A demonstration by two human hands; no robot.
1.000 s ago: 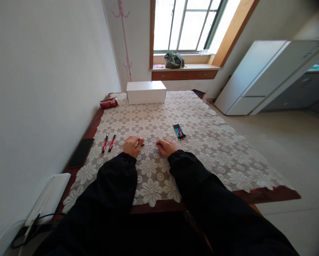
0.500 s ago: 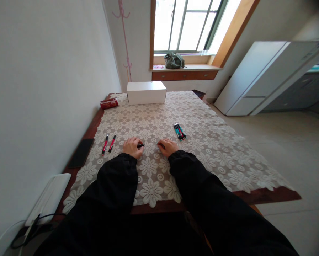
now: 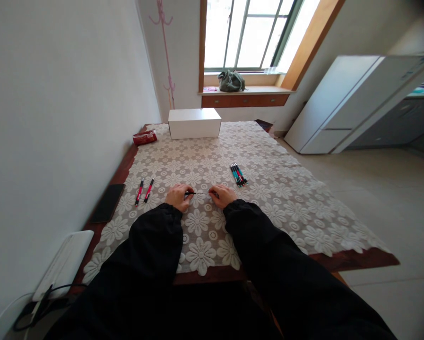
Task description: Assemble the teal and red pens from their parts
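Left hand and right hand pinched, facing each other just below mid-frame

Fingertips curl inward, near but apart; the left arm slants up from the lower left, the right arm from the lower right, both black-sleeved to the wrist.

Two pens lie left of the left hand; box behind.
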